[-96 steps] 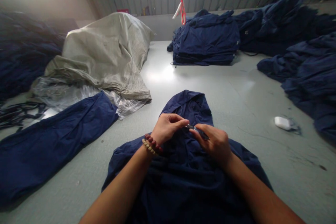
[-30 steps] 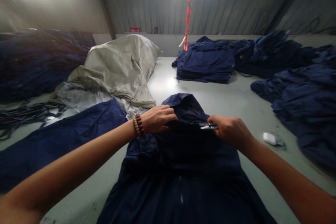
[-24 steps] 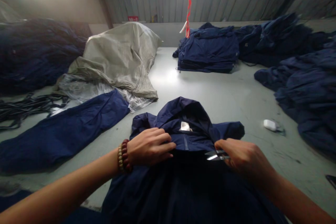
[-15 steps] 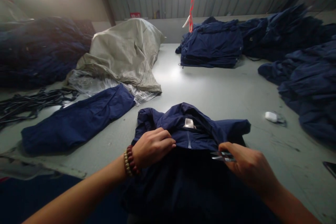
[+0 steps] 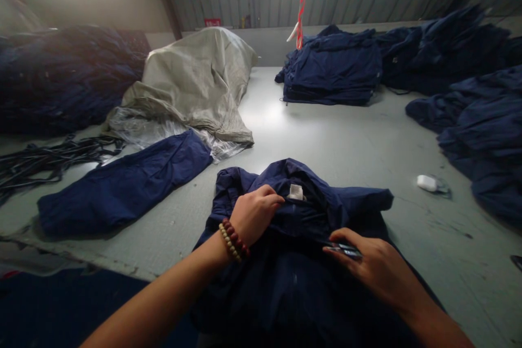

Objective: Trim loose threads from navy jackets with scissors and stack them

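1. Navy hooded jacket [image 5: 350, 201] lies bunched at six o'clock on the bench [image 5: 326, 141]; its cloth looks soft, light and limp, best taken by the collar.
2. Left hand [image 5: 256, 215] grips the fabric below the collar; right hand [image 5: 367, 266] holds small steel thread snips [image 5: 345, 250] against it; the hands are apart.
3. White neck label [image 5: 296, 192] shows no readable writing.

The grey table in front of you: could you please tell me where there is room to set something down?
The widest free patch lies between the navy jacket and the folded navy stack. Another runs right of the jacket, up to the small white object. The left side is crowded by a navy garment and plastic sheeting.
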`<state>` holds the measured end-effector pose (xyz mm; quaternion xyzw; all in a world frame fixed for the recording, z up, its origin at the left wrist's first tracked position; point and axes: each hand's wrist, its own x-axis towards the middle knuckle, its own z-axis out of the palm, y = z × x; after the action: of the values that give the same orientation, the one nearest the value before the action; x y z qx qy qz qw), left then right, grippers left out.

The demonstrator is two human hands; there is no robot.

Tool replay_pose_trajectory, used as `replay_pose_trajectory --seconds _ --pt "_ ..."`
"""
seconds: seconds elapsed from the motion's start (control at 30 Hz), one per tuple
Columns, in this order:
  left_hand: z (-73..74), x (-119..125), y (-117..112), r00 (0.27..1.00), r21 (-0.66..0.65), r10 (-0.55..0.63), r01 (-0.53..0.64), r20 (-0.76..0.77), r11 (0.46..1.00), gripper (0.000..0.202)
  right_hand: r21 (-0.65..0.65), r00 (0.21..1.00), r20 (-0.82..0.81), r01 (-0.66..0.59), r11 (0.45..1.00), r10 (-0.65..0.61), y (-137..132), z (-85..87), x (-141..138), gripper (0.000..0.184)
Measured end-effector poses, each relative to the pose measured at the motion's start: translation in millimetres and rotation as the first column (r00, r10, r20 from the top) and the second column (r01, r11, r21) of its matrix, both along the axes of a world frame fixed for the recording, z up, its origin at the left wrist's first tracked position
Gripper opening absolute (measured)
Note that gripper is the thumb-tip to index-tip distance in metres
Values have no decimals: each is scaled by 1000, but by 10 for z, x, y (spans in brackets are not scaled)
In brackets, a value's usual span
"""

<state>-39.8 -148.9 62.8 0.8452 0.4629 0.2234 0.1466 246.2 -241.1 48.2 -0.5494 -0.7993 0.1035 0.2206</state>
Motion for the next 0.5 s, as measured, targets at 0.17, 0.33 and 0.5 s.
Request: replay_pose_trajectory --seconds 0.17,0.33,0.5 --pt "129 188 190 979 56 -13 25 -202 998 21 -33 996 -89 12 999 -15 22 195 -51 31" --pt "135 327 393 931 43 -4 22 -365 999 22 -42 995 -100 16 999 -21 46 419 -117 26" --pt "33 411 514 930 34 20 -8 -366 999 25 34 980 -198 -14 999 20 196 684 -261 26"
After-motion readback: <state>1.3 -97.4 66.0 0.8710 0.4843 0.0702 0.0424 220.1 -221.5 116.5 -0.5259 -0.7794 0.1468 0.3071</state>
